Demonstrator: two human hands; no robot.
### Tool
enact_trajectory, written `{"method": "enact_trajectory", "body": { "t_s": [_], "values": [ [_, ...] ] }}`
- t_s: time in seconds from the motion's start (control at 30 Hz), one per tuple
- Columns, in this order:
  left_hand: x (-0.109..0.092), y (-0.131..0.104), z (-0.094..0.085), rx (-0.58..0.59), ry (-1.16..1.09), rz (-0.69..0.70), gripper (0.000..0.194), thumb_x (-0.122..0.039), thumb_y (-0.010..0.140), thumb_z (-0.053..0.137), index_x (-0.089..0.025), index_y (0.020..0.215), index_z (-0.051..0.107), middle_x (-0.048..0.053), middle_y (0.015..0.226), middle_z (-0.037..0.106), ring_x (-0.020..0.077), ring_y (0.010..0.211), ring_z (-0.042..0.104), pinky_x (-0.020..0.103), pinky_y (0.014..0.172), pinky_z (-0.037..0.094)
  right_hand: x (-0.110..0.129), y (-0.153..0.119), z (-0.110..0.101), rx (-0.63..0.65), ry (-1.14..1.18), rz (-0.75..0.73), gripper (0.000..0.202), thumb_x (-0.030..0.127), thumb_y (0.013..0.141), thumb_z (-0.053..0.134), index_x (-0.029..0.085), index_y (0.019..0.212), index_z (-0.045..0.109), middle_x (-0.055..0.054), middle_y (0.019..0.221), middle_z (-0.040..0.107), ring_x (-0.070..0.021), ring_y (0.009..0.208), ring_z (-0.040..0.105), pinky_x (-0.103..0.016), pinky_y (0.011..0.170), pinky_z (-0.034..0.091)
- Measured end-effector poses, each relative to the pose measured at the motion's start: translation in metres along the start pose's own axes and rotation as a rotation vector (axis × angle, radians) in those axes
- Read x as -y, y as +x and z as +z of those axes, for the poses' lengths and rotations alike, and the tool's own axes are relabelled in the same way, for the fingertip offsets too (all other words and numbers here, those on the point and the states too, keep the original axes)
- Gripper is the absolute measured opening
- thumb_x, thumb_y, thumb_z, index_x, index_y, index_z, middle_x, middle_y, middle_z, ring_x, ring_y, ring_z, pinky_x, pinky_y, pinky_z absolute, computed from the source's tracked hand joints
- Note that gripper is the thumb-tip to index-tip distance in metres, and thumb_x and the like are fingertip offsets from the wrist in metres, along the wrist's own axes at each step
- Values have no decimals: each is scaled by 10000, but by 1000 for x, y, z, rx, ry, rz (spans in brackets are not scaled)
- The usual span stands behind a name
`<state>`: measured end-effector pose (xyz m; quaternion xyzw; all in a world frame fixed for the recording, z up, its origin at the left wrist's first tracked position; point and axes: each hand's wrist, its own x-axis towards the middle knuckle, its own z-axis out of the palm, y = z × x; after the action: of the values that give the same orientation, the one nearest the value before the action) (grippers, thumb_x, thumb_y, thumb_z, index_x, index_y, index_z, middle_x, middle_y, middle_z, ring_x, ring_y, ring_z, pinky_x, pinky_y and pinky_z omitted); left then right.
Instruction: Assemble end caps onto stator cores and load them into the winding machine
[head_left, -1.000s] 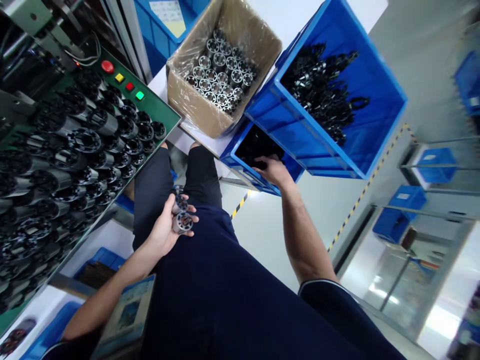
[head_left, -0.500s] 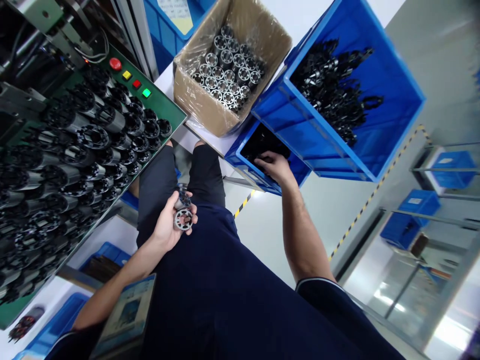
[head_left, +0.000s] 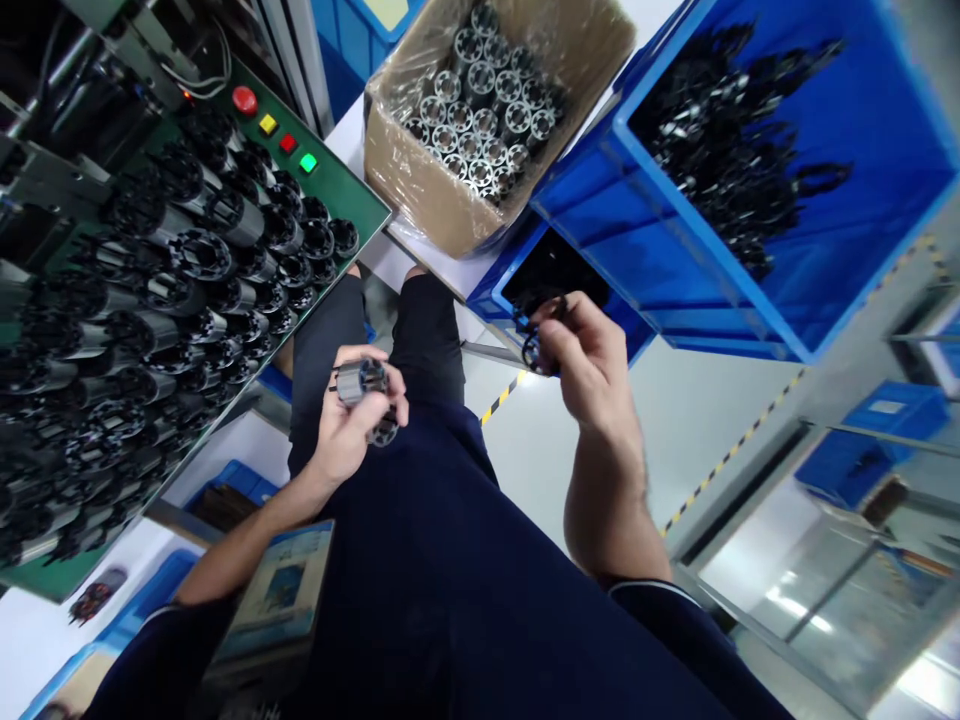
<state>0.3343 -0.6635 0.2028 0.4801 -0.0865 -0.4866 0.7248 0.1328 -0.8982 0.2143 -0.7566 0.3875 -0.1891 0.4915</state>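
My left hand (head_left: 343, 442) is closed around two slotted metal stator cores over my lap. The upper stator core (head_left: 351, 382) lies on its side and has black prongs at its left end; the lower core (head_left: 385, 430) is partly covered by my thumb and fingers. Over the edge of a small blue bin (head_left: 487, 297), my right hand (head_left: 600, 370) pinches black plastic ring-shaped pieces (head_left: 531, 350). How many pieces it holds is hard to tell. Dark parts inside that bin are mostly in shadow.
A cardboard box (head_left: 427, 205) lined with plastic film holds several stator cores. The large blue bin (head_left: 720, 270) contains black plastic parts. On the left, rows of cores cover the green machine table (head_left: 369, 212), beside coloured buttons (head_left: 288, 144). A striped line (head_left: 501, 398) marks the floor.
My right hand has come up out of the small bin with black plastic ring pieces. My left hand has turned the cores, laying the upper one sideways. The view has shifted slightly.
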Motion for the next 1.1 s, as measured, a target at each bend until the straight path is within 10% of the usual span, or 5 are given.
{"method": "enact_trajectory", "body": {
  "t_s": [0.2,0.5,0.67,0.77,1.1],
  "values": [
    [-37,-1,26,139,276,329,425,-374,1015,939,-274,1302,641,46,1123,834,200,825,810,354,801,644,93,-15,31,639,309,-267,226,366,1101,937,240,1158,758,42,844,720,-111,647,596,-244,598,506],
    [-38,-13,24,-28,406,494,378,-311,936,1031,-278,1103,694,-6,931,732,193,798,741,361,809,638,85,-40,79,261,416,-151,349,315,1166,828,361,1512,838,-70,1293,787,-173,879,759,-235,511,617],
    [-26,-20,21,46,189,284,568,-819,1060,842,-328,1332,755,28,1054,763,210,755,777,346,636,660,90,-43,85,9,328,-246,214,318,1123,867,393,1315,808,-55,1160,859,-276,954,855,-407,699,740],
    [-23,-24,23,40,59,46,673,-898,1190,483,-322,1410,754,57,1006,772,227,660,778,371,570,647,99,-37,81,1,218,-353,179,287,1086,903,395,1220,852,-52,1117,883,-316,994,876,-492,789,760],
    [-28,-23,25,121,34,96,526,-748,1198,623,-327,1480,762,69,1095,792,242,741,802,402,649,687,105,-33,94,-32,162,-428,219,223,1094,859,392,1229,896,-21,1031,881,-280,843,818,-477,706,707]
  ]
}}
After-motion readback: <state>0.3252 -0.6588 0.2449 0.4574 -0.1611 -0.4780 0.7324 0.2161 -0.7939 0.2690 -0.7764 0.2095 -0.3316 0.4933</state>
